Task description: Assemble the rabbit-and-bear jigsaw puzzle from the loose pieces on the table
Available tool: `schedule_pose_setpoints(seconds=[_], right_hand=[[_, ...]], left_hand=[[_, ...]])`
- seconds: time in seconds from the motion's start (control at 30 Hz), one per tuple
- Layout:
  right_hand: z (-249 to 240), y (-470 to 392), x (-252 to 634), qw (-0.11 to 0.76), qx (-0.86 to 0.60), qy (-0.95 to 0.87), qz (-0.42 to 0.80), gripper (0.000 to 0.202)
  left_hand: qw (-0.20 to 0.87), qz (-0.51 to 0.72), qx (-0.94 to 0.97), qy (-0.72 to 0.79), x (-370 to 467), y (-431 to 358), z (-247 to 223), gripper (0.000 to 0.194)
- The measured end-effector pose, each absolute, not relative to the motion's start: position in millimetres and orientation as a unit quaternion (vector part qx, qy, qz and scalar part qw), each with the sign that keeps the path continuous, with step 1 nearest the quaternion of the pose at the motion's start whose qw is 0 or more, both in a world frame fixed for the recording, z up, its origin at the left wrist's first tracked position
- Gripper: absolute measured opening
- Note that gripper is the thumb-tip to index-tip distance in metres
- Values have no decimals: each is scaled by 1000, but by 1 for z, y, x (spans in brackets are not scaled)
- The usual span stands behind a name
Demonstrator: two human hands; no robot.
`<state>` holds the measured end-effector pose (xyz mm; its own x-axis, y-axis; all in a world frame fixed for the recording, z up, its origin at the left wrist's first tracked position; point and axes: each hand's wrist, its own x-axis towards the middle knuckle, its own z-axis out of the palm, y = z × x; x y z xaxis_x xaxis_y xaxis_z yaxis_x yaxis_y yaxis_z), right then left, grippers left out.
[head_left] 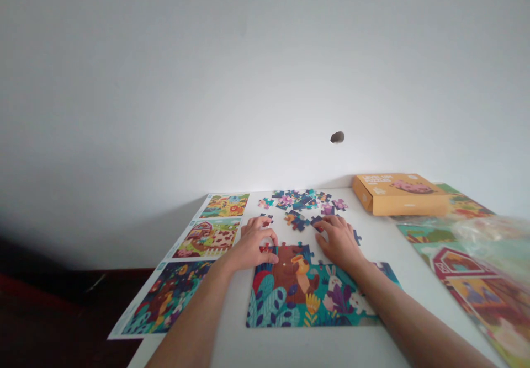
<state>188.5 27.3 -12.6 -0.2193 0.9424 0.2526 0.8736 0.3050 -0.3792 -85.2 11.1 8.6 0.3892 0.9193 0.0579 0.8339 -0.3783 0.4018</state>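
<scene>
The lower part of my puzzle is joined; many pieces are left.
At the left lies the picture sheet [215,234]; then my left hand [253,242] curves at the upper corner of the puzzle [292,291], whose top edge is uneven, so perhaps half is done. Beyond it are loose pieces [305,198] on the surface [227,315]. My right hand [338,241] has its thumb apart, fingertips at a dark piece [316,223]; I cannot tell if either hand grips.

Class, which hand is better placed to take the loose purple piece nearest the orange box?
The right hand, probably: it lies nearer the purple piece, while the left hand is by the upper-left corner of the puzzle.
</scene>
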Motion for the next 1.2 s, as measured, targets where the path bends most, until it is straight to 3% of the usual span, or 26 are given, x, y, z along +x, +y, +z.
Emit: schedule_pose_setpoints(seconds=[0.4,0.73,0.83,0.93,1.0,1.2], right_hand=[[-17,29,190,223,-579,-781,65,26],[-12,27,188,222,-578,-782,70,26],[-12,26,188,221,-579,-782,67,26],[-11,27,188,219,-580,-783,60,26],[-10,27,188,215,-581,-783,57,26],[-5,27,190,194,-596,-777,51,29]], left_hand=[[148,161,803,555,-84,15,5,8],[83,213,816,531,-62,5,6,30],[119,211,860,449,-43,-8,16,27],[192,148,895,374,-32,-17,23,56],[230,106,899,357,-31,-19,25,65],[255,70,890,371,-33,-17,29,66]])
